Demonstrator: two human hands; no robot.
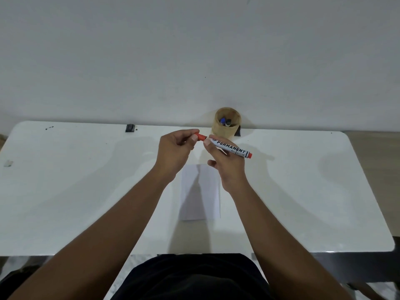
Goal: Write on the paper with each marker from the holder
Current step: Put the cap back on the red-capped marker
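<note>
A red permanent marker (pixel 230 147) with a white labelled barrel is held level above the table, between both hands. My right hand (pixel 227 165) grips the barrel near its middle. My left hand (pixel 175 151) pinches the red cap (pixel 201 137) at the marker's left end. Below the hands a white sheet of paper (pixel 200 191) lies flat on the table. Behind them a round wooden holder (pixel 227 124) stands at the table's far edge, with a blue-topped and a dark-topped marker inside it.
The white table (pixel 86 180) has rounded corners and runs against a plain wall. A small black clip (pixel 129 127) sits at its far edge, a scrap (pixel 8 163) at the left edge, and dark specks (pixel 49 127) at the far left.
</note>
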